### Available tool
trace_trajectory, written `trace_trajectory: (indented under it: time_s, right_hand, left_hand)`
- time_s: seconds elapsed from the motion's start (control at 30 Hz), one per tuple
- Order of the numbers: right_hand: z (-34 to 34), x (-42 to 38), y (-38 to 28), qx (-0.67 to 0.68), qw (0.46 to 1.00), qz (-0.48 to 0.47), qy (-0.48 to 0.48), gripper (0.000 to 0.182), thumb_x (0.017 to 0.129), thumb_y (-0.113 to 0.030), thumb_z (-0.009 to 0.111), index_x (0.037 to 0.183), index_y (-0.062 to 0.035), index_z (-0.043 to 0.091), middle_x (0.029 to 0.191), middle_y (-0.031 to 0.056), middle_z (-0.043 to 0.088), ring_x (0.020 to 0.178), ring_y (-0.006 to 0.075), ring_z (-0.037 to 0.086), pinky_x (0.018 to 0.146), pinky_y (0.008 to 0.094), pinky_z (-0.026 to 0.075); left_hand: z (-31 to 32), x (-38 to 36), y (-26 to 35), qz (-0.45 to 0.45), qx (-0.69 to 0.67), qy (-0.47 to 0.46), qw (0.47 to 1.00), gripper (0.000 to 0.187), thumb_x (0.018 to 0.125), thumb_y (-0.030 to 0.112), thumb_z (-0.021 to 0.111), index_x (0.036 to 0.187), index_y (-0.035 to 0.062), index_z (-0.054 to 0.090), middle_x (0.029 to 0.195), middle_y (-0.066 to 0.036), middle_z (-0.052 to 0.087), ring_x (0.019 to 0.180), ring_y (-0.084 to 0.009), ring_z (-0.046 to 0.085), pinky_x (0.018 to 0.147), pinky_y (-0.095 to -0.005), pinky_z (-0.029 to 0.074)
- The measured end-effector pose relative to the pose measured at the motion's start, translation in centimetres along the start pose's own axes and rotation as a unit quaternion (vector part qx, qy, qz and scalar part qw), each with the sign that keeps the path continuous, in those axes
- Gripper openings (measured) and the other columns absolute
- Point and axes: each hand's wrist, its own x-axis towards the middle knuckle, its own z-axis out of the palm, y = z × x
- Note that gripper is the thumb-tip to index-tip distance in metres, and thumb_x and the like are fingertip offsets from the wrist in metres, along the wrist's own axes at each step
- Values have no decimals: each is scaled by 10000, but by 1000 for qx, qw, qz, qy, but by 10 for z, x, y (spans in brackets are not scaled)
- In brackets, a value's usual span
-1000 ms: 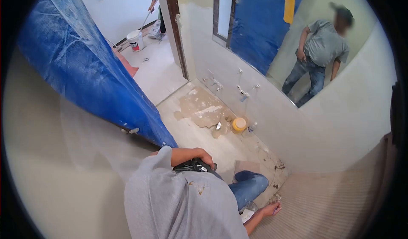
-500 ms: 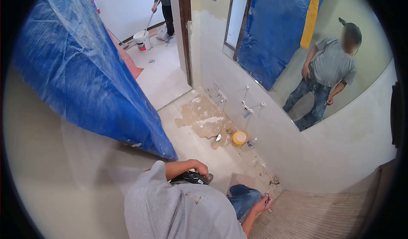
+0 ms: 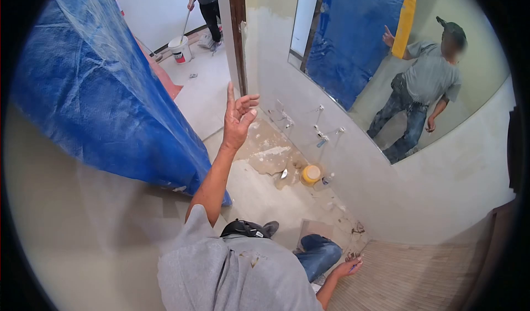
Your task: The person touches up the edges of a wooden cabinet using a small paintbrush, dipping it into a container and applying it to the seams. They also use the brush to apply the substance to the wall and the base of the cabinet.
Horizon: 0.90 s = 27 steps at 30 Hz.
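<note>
My left hand (image 3: 238,122) is raised in front of me with the index finger stretched out and the other fingers apart; it holds nothing. Low on the right, my right hand (image 3: 349,267) has its fingers curled around a small, thin, bluish item, perhaps a pen, beside my bent knee in jeans (image 3: 320,253). Past my left hand, the floor has a tan patch (image 3: 265,140) of rough material. A yellow container (image 3: 311,174) stands by the wall, with a clear bottle (image 3: 328,179) next to it and a small metal tool (image 3: 284,173) at its left.
Blue plastic sheeting (image 3: 105,90) hangs at the left. Pipe fittings (image 3: 320,134) stick out of the right wall below a large mirror (image 3: 408,79). Through the doorway, a person (image 3: 207,7) holds a pole in a white bucket (image 3: 179,50). Wood-look tiles (image 3: 403,272) cover the lower right.
My left hand has risen from near my waist to point forward, its arm stretched out. My right hand has shifted slightly right. The person beyond the doorway has moved slightly left in view.
</note>
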Motion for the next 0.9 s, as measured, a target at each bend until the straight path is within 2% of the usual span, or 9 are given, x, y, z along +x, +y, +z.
trace_trajectory:
  time_s: [0.03,0.13,0.2,0.27,0.33,0.4,0.57,0.7,0.9]
  right_hand:
    - [-3,-2,7,16,1000,8,5,446,1089,-388,533,1303,-1,591,1075,97,689,857,191,669,691,333,522]
    - [-6,-25,6,13,999,35,38,442,1090,-376,529,1311,3,582,1106,115,688,859,196,675,711,337,520]
    - [-12,-37,29,-20,999,35,-3,421,1089,-350,533,1283,20,590,1161,149,684,920,233,677,759,353,540]
    - [-10,-49,41,-87,994,-25,-54,410,1081,-321,545,1292,30,581,1194,177,678,994,270,673,826,374,533]
    - [-10,-70,40,-193,964,-141,-115,421,1067,-290,567,1336,33,556,1204,199,671,1084,306,661,912,401,499]
    - [-4,-89,36,-223,941,-176,-184,453,1031,-277,608,1354,35,547,1270,228,651,1167,358,624,995,441,457]
    - [11,-98,9,-292,887,-228,-276,506,1001,-270,640,1396,28,537,1327,222,641,1224,400,595,1073,473,391]
    - [13,-94,19,-290,892,-213,-274,542,998,-288,646,1423,27,528,1306,201,658,1204,399,604,1072,477,381]
    - [6,-95,20,-302,893,-212,-256,538,1006,-278,640,1432,31,523,1282,197,668,1183,392,613,1055,487,388]
  left_hand:
    - [0,-1,-7,13,-18,-6,1000,904,940,96,691,1669,121,157,1271,-113,670,1071,-175,643,938,-304,517]
    - [-5,-37,-53,-140,25,-92,986,665,938,154,712,1549,103,454,1189,-76,701,1019,-147,650,918,-292,519]
    - [-1,-84,-88,-223,137,-166,951,457,929,224,738,1351,76,645,1090,-49,717,957,-131,648,902,-293,522]
    - [6,-126,-86,-267,191,-322,888,524,940,223,744,1394,9,593,1139,-69,713,980,-139,657,897,-318,545]
    - [1,-184,-138,-272,239,-475,802,593,949,353,729,1414,13,589,1250,-130,716,1046,-230,690,949,-367,542]
    - [5,-225,-145,-269,270,-615,690,686,964,519,655,1432,23,588,1376,-188,659,1177,-335,668,1024,-425,513]
    - [24,-296,-144,-419,241,-741,466,819,942,722,538,1436,73,608,1440,-175,619,1339,-334,561,1135,-436,414]
    - [31,-311,-129,-473,283,-734,397,840,931,742,509,1425,68,595,1442,-161,608,1260,-314,597,1066,-461,446]
    - [28,-343,-169,-454,292,-743,396,741,964,695,501,1391,108,653,1419,-166,635,1283,-340,598,1081,-471,449]
